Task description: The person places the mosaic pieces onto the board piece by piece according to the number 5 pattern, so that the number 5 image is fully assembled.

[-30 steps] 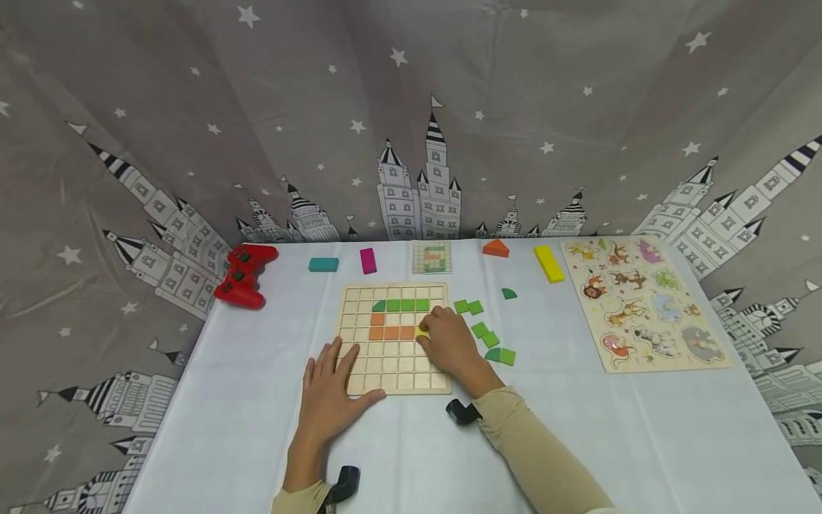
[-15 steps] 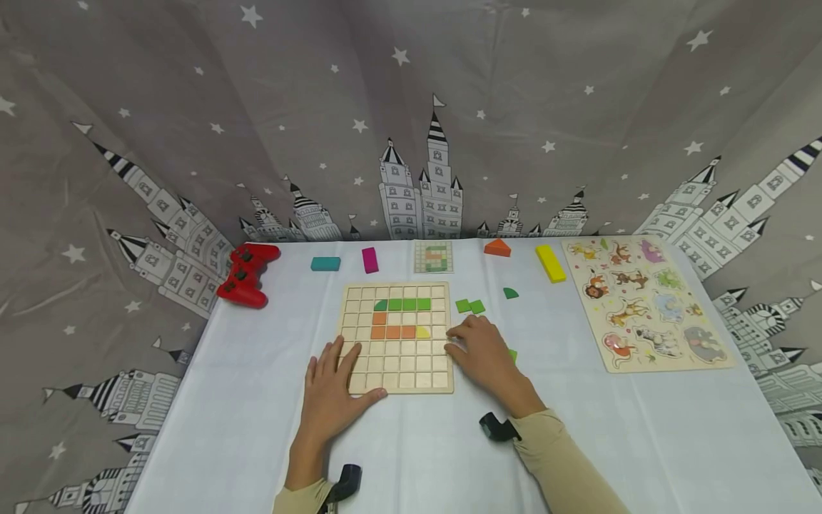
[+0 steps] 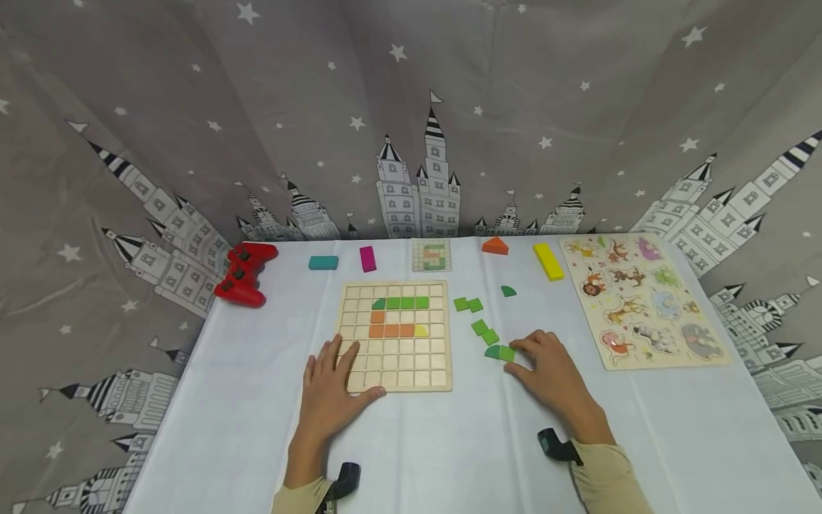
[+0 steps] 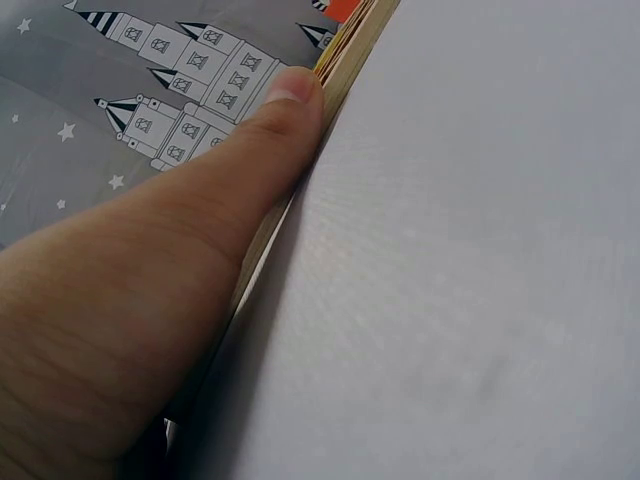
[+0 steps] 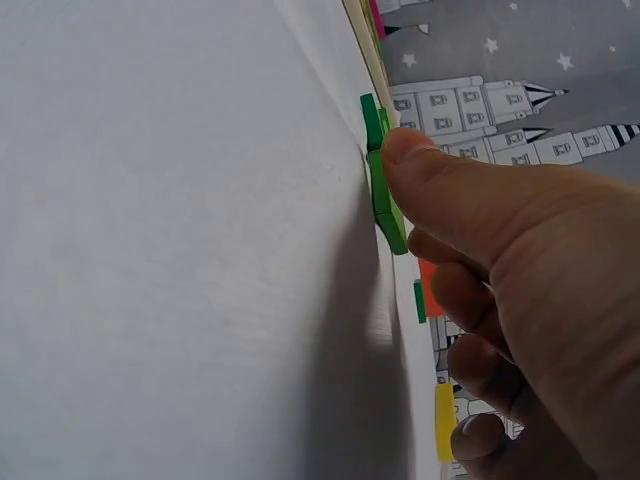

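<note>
My left hand (image 3: 330, 392) rests with spread fingers on the lower left of a wooden grid board (image 3: 394, 380); in the left wrist view its thumb (image 4: 290, 100) lies along the board's edge. In the grid are a row of green squares (image 3: 407, 303), a dark green quarter-round, orange squares (image 3: 391, 330) and a yellow quarter-round (image 3: 421, 330). Right of the board, my right hand (image 3: 549, 375) is at a loose green square tile (image 3: 506, 354), its thumb and index finger apart around the tile's right side. A dark green quarter-round tile (image 3: 492, 352) touches that square. Whether the fingers touch the tile is unclear.
More loose green tiles (image 3: 479, 328) lie between board and right hand, with a dark green quarter-round (image 3: 509, 291) farther back. A pattern card (image 3: 432, 255), coloured blocks (image 3: 549, 262) and a red game controller (image 3: 245, 275) line the back. An animal puzzle (image 3: 642, 300) lies right.
My right hand has let go of the yellow quarter-round in the grid and moved right, off the board, to the loose green tiles. The left hand stays in place.
</note>
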{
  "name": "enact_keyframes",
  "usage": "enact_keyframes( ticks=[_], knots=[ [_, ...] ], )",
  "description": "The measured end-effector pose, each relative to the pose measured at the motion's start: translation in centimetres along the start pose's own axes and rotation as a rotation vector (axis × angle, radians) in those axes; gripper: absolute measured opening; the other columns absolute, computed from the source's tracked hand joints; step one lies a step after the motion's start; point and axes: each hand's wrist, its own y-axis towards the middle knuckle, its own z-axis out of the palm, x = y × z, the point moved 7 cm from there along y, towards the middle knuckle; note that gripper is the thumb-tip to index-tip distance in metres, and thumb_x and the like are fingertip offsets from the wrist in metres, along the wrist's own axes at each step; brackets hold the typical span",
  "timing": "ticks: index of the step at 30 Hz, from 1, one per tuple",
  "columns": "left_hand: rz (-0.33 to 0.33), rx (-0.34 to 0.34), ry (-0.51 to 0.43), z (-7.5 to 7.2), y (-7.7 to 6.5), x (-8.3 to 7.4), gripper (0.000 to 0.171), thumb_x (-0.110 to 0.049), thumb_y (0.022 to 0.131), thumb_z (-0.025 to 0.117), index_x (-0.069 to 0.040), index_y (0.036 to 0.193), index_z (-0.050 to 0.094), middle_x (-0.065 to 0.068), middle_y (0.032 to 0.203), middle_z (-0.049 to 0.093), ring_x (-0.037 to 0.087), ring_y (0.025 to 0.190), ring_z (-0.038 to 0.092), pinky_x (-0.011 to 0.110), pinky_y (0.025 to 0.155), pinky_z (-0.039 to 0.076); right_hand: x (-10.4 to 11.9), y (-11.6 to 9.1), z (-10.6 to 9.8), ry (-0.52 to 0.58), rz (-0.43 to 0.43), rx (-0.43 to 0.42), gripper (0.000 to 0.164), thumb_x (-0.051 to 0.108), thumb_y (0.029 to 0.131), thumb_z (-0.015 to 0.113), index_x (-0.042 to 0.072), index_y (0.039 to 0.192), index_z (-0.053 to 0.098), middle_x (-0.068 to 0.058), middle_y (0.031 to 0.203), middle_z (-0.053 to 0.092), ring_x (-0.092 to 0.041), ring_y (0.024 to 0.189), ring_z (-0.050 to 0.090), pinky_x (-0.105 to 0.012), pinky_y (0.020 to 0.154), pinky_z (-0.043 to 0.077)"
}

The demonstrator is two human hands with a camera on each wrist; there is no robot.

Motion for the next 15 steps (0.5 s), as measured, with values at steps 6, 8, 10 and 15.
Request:
enact_keyframes(
  ticks=[6,8,10,15],
  knots=[
    [0.001,0.010,0.001,0.0,0.0,0.1,0.107,-0.074,0.073,0.074,-0.019,0.158,0.039,0.015,0.171,0.018,0.040,0.158,0.013,0.066,0.125,0.007,-0.4,0.1,0.8,0.009,0.000,0.004,0.034,0.029,0.086,0.083,0.011,0.114,0.076,-0.005,0.105,0.066,-0.023,0.098,0.056,-0.041,0.085,0.050],
    [0.001,0.004,0.001,-0.1,0.0,0.1,0.107,-0.074,0.072,0.075,-0.019,0.158,0.039,0.015,0.171,0.019,0.039,0.158,0.013,0.066,0.125,0.007,-0.4,0.2,1.0,0.001,0.001,0.010,0.031,0.029,0.088,0.081,0.011,0.113,0.076,-0.004,0.104,0.066,-0.023,0.099,0.057,-0.041,0.086,0.050],
    [0.002,-0.002,0.000,-0.2,0.0,0.1,0.107,-0.073,0.072,0.075,-0.019,0.158,0.040,0.014,0.171,0.019,0.039,0.158,0.013,0.065,0.125,0.007,-0.3,0.3,1.1,-0.006,0.004,0.009,0.030,0.029,0.089,0.079,0.011,0.112,0.075,-0.004,0.104,0.065,-0.023,0.099,0.056,-0.041,0.087,0.050],
    [0.003,0.002,0.000,-0.2,0.1,0.1,0.107,-0.074,0.073,0.074,-0.019,0.158,0.040,0.014,0.171,0.018,0.039,0.158,0.013,0.065,0.125,0.006,0.7,0.6,0.8,0.004,-0.007,-0.019,0.031,0.028,0.088,0.079,0.010,0.113,0.074,-0.004,0.104,0.065,-0.023,0.098,0.056,-0.042,0.086,0.049]
  ],
)
